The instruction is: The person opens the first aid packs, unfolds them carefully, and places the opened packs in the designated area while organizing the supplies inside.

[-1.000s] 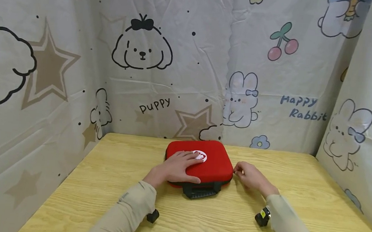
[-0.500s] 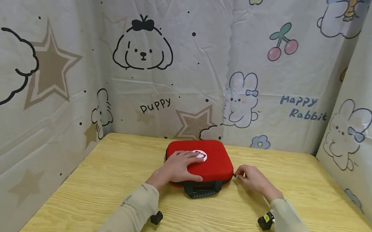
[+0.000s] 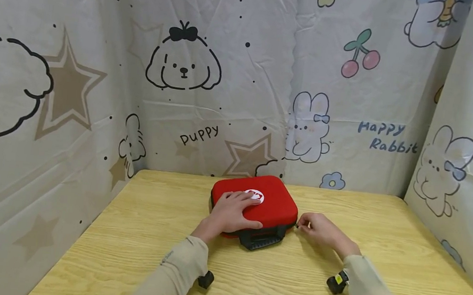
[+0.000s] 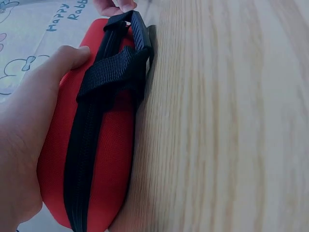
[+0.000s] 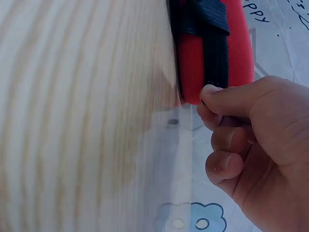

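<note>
A red zippered case (image 3: 274, 201) with a white round emblem lies flat on the table, its black handle (image 3: 259, 241) toward me. My left hand (image 3: 230, 213) rests on the lid with fingers spread, the thumb near the front edge. In the left wrist view, the black zipper (image 4: 86, 154) runs along the side under the handle strap, its teeth together there. At the case's front right corner, my right hand (image 3: 320, 229) pinches the zipper pull between thumb and forefinger. The right wrist view shows the thumb tip right at the zipper band (image 5: 216, 63); the fingers mostly cover the pull.
The case stands on a light wood table (image 3: 158, 254) near its back edge. Patterned curtains (image 3: 206, 106) hang behind and along both sides. A small black camera is strapped at each wrist.
My right hand has moved slightly toward me and to the right, still at the case's corner. The case has turned a little, and my left hand has shifted slightly right on the lid.
</note>
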`<state>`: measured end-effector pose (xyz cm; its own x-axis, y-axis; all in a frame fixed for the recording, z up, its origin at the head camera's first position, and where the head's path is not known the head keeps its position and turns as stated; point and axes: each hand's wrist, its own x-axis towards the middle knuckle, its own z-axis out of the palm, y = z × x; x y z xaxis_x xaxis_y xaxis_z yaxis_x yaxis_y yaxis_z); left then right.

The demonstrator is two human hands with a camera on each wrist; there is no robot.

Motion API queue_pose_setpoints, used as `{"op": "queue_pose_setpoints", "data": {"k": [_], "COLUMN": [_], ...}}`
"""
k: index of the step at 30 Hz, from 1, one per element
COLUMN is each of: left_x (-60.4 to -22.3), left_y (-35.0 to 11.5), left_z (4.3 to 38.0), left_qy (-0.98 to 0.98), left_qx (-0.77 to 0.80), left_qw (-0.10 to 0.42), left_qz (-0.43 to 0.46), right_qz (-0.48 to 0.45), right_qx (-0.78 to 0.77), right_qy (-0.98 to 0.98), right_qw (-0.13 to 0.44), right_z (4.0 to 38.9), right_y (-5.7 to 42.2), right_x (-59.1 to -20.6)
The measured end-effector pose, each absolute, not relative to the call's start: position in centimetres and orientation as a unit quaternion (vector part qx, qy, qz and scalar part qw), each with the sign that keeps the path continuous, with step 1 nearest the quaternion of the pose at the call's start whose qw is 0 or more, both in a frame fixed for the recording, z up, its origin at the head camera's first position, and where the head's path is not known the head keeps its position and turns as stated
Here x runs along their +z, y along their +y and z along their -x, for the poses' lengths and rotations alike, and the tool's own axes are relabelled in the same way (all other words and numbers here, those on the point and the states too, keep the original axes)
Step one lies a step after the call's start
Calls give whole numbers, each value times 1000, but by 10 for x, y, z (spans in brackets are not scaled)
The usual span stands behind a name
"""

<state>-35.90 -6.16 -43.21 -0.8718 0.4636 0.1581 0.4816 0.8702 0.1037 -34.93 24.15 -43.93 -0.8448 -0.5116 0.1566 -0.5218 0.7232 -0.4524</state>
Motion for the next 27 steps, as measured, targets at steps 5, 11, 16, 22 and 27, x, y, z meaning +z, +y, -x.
{"op": "queue_pose_setpoints", "data": {"k": [5,11,16,22,27], "left_x": [-434,-435,-434,-433,-433], "left_y": [-59,-56,-53,-48,-45], "left_z": [359,360,358,353,352], "left_qy": [-967,-968,-971,-973,-975], "left_qx": [-72,-78,-78,-84,-83], "left_qw": [70,76,83,88,93], "left_qz": [234,226,209,195,186], "right_qz": [-285,-282,-279,-298,-291], "right_qx": [246,243,242,232,224], "right_qy": [-926,-928,-929,-926,-930], "right_qw": [17,16,18,25,27], "right_z": [348,347,346,345,343], "right_y": [239,234,226,216,212], "right_x": [-441,-442,-442,-443,-442]}}
